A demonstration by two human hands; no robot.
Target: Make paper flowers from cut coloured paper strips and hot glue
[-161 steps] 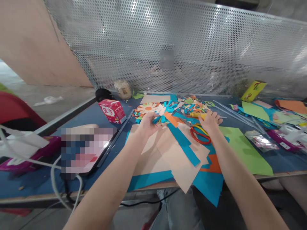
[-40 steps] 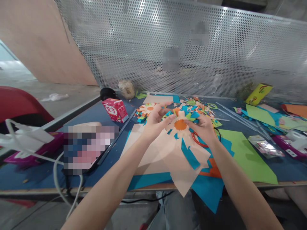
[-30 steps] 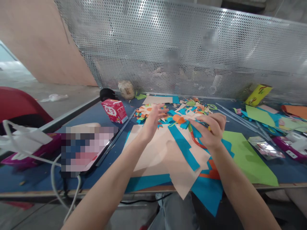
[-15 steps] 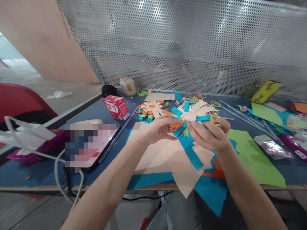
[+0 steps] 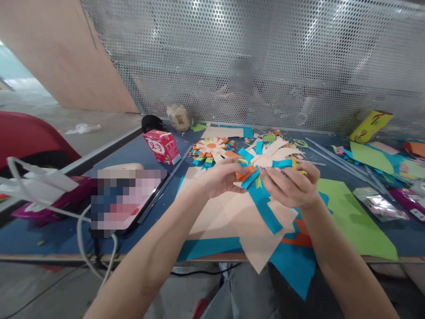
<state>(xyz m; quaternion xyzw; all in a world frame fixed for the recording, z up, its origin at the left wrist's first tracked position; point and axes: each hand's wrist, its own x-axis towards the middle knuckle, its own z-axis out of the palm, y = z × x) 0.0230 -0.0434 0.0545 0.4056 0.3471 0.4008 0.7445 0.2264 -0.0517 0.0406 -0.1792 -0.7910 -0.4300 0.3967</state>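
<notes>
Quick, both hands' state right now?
Left hand: closed, holding the paper flower around an orange loop.
Right hand: closed, fingers pinching the same paper flower at its near edge.

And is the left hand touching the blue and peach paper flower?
Touching. The head view shows the left hand with its fingertips on an orange paper loop at the near-left edge of the paper flower.

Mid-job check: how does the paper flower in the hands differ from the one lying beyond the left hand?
The held flower is between the left hand and right hand; the resting flower lies on the table.
The held flower shows a pale middle, the resting flower an orange one.
Both have pale petals.
</notes>
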